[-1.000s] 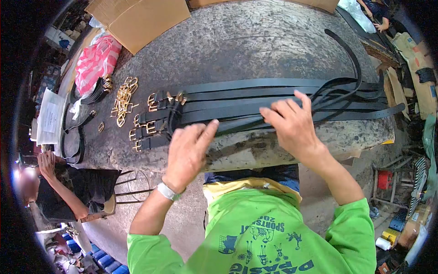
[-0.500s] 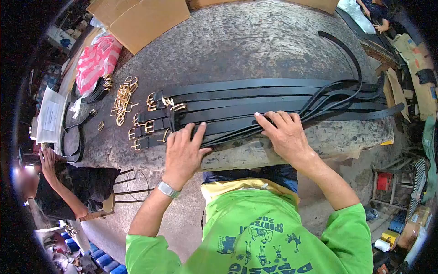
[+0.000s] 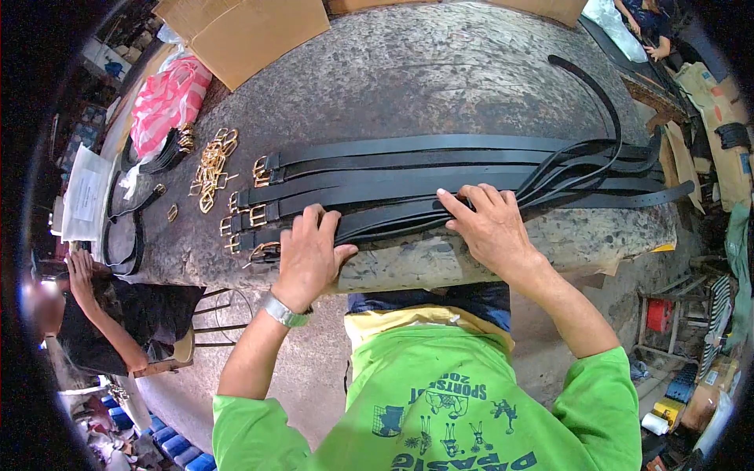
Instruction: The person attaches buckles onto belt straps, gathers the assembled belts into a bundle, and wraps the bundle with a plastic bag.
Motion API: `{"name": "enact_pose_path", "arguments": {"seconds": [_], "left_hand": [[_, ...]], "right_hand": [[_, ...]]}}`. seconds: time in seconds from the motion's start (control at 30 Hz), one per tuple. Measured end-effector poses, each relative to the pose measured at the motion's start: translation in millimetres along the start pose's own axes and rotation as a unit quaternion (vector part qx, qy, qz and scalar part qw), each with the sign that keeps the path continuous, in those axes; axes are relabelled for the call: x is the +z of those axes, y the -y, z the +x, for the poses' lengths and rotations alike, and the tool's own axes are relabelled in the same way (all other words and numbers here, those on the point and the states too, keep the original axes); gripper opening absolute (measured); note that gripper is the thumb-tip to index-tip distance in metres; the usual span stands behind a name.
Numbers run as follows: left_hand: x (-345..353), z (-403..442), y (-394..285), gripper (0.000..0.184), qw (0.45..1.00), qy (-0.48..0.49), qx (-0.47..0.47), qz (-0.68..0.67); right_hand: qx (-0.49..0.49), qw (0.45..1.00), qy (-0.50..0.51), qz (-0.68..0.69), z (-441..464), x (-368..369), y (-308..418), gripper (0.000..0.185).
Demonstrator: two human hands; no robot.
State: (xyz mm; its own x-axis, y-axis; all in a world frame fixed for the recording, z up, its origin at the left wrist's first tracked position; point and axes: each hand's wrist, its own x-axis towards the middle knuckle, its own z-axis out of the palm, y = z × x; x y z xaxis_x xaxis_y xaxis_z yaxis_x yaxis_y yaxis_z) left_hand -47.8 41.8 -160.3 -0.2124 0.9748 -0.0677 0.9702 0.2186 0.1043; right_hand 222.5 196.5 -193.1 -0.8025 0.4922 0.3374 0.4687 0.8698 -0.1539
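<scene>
Left hand [image 3: 308, 253] and right hand [image 3: 493, 228] over black belts [image 3: 408, 180] on tabletop [image 3: 424, 86].
Left hand: fingers spread; right hand: fingers bent, thumb apart; whether either pinches belts, cannot tell. Attached buckles [image 3: 255, 215] sit just left of left hand; loose gold buckles [image 3: 212, 169] farther left; belt tails [image 3: 660, 198] extend right of right hand.

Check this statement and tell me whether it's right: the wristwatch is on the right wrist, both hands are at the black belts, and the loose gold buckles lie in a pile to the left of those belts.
Wrong wrist: the head view shows the wristwatch on the left wrist. The rest of the statement stands.
</scene>
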Motion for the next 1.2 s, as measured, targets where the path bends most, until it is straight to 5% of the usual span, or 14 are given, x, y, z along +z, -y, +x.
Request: {"name": "enact_pose_path", "arguments": {"seconds": [0.13,0.23,0.37,0.53,0.87,0.97,1.2], "left_hand": [[-13,16,2,0.05,0.998,0.003,-0.002,-0.058],[-3,34,10,0.038,0.975,-0.172,0.137,-0.026],[-8,53,20,0.04,0.978,-0.018,0.175,-0.108],[1,39,11,0.047,0.979,0.007,0.161,-0.124],[14,36,4,0.059,0.976,-0.1,0.167,-0.101],[5,32,-3,0.056,0.984,-0.061,0.143,-0.086],[13,15,-13,0.049,0.967,-0.124,0.22,-0.029]], "right_hand": [[0.007,1.0,0.007,0.012,2,-3,0,0.05],[0.023,1.0,0.003,0.0,9,-1,-6,0.053],[0.015,0.999,-0.02,-0.038,15,3,-16,0.056],[0.015,0.999,0.002,-0.039,11,2,-15,0.059],[-0.005,1.0,-0.016,-0.027,14,-5,-14,0.054],[0.041,0.996,0.077,-0.03,9,-15,-7,0.057],[-0.011,0.998,-0.056,-0.023,8,-7,-10,0.059]]}}
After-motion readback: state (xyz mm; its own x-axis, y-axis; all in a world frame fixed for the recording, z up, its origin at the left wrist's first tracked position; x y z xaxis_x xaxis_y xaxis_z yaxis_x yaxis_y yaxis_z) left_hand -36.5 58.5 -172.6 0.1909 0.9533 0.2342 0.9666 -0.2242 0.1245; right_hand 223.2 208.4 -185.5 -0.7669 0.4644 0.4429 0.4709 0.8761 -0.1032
